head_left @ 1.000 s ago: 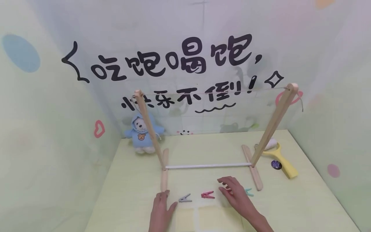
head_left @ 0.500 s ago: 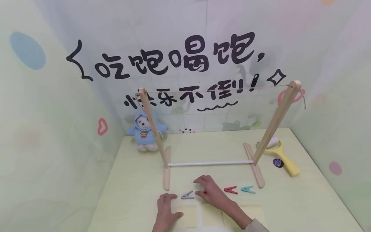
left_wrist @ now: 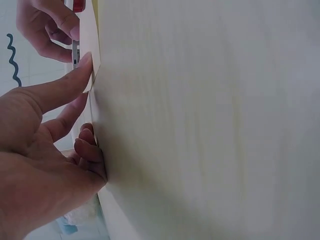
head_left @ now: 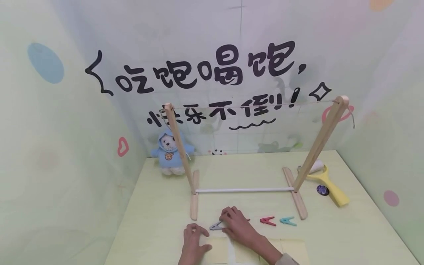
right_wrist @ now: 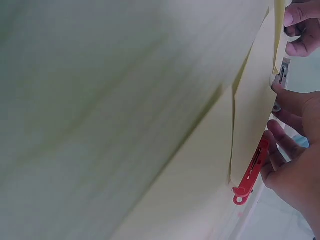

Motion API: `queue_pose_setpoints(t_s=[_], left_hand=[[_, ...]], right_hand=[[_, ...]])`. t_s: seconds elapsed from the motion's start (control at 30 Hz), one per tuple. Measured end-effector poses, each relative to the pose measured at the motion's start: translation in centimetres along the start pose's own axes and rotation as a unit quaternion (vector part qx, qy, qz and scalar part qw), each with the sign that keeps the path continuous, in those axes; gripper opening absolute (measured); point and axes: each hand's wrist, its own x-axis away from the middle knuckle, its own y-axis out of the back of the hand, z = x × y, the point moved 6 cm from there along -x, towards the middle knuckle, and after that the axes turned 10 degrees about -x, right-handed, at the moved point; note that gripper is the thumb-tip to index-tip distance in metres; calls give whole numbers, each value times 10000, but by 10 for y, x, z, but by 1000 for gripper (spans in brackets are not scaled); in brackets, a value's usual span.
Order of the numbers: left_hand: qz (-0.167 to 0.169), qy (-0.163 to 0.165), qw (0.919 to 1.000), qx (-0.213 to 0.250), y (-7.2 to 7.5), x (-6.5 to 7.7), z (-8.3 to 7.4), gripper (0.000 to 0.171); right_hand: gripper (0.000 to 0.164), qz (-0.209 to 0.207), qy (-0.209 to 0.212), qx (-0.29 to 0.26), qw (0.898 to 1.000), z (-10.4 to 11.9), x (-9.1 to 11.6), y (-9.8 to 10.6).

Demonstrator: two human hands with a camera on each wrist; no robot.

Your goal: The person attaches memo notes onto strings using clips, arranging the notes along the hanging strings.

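A grey clothespin lies on the table in the head view, its handle end under my right hand. The right thumb and index finger pinch the handles. Close to its jaw end is my left hand, fingers bent and thumb held apart. That thumb touches the edge of a pale yellow paper in the left wrist view. My right hand mostly hides a pink clothespin. A red clothespin and a teal clothespin lie further right. The right wrist view shows a red clothespin beside my fingers.
A wooden frame stands behind, with a left post, a right post, a string on top and a white rod below. A plush toy, yellow lint roller and dark round sticker sit further back. Yellow papers lie in front.
My right hand has moved left from the red clothespins to the grey one and closed on its handles. My left hand has come away from the frame's left foot towards the paper.
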Motion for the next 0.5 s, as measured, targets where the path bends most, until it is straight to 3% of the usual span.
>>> queue_pose_setpoints(t_s=[0.27, 0.33, 0.5], left_hand=[[-360, -323, 9988, -117, 0, 2, 1, 26], [-320, -328, 9989, -118, -2, 3, 2, 25], [-492, -429, 9977, -183, -3, 2, 2, 14]], right_hand=[[29, 2, -68, -188, 9998, 2, 1, 6], [30, 36, -124, -261, 9996, 3, 1, 7], [32, -113, -311, -757, 9966, 2, 2, 13]])
